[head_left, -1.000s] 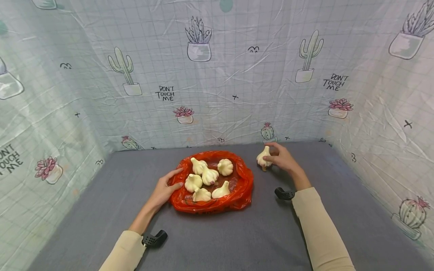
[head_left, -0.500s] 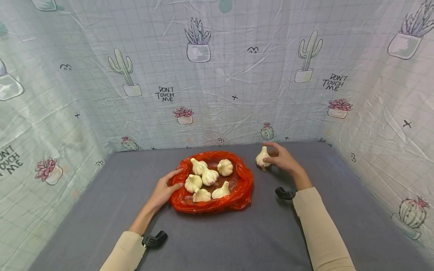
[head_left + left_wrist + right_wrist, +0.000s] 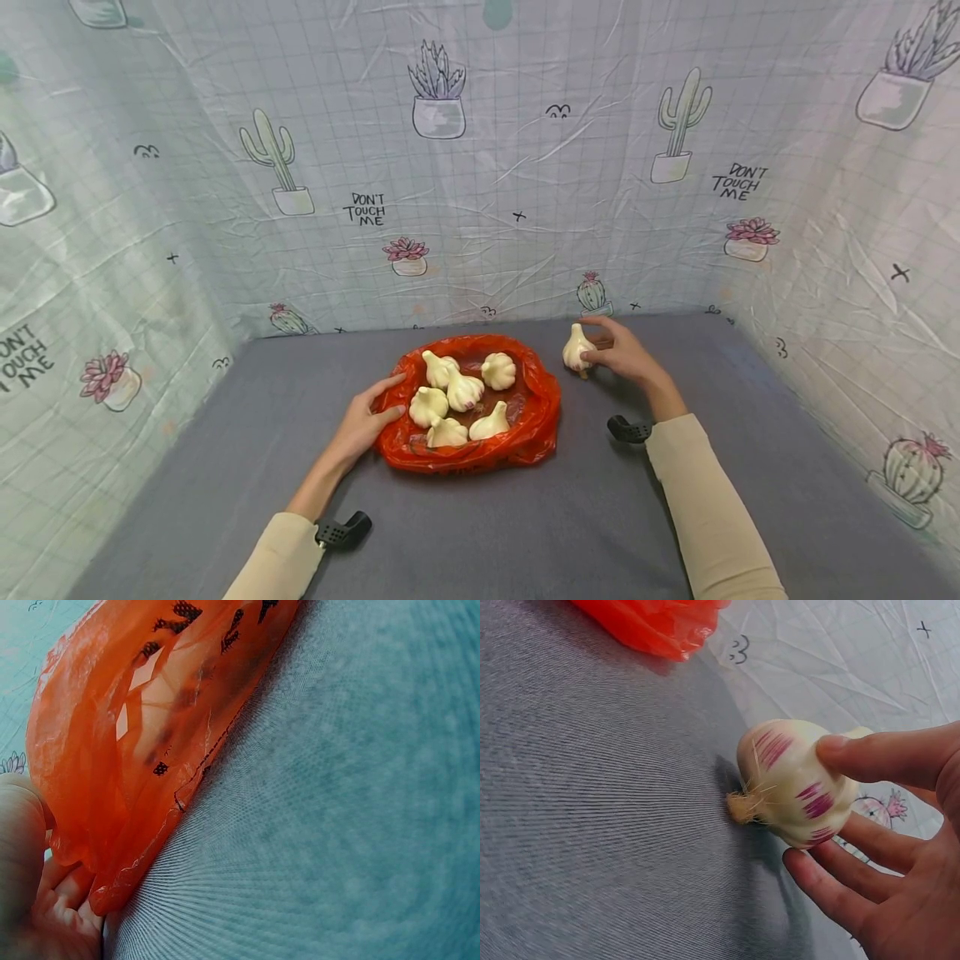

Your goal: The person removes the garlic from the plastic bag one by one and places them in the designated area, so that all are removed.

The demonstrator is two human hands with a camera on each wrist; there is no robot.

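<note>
Several white garlic bulbs [image 3: 465, 390] lie in a red plastic bag [image 3: 542, 408] with its rim folded open, at the table's middle in the head view. My left hand [image 3: 360, 423] holds the bag's left end. In the left wrist view the crumpled plastic [image 3: 112, 772] lies between thumb and fingers, which it partly hides. Right of the bag, my right hand [image 3: 628, 354] grips one garlic bulb [image 3: 576, 350], neck up and roots down. The right wrist view shows purple streaks on this bulb [image 3: 791, 776], with thumb on one side and fingers on the other.
A grey cloth [image 3: 480, 533] covers the table. Pale curtains [image 3: 480, 183] printed with potted cacti stand behind and at both sides. Each wrist carries a black camera mount, one on the left [image 3: 343, 530] and one on the right [image 3: 628, 429].
My right hand has shifted slightly left with the garlic bulb, nearer the bag. The left hand, the bag and the bulbs inside keep their places.
</note>
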